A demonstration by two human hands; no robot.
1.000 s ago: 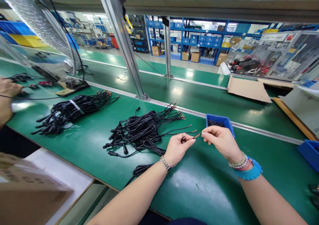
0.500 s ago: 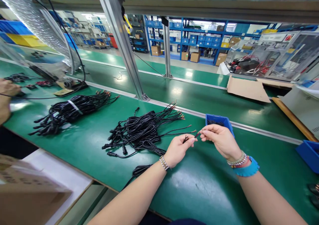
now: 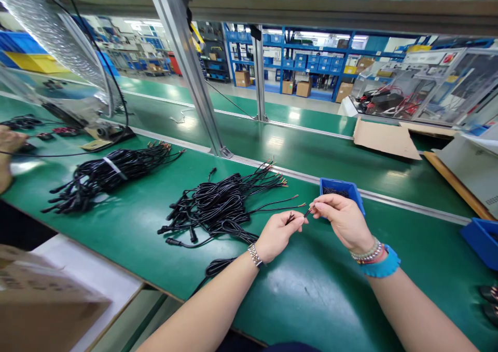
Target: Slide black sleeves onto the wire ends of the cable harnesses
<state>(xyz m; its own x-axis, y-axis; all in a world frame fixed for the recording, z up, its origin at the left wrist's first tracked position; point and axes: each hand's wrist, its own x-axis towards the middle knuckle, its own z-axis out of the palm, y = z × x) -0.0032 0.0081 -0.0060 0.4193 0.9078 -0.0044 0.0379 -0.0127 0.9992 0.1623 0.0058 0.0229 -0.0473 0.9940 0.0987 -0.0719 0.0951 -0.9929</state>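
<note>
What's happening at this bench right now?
A person is working on a black cable end over a green bench. The left hand pinches the cable end, and the right hand pinches a thin lead at its tip; finer detail is too small to make out. A small blue bin sits just behind the right hand. A loose pile of black cables lies to the left, with a tied bundle beyond it. Another person's hand shows at the left edge.

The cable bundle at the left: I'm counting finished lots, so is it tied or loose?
Tied: a white band wraps the cable bundle across its middle, holding the cables together.
</note>
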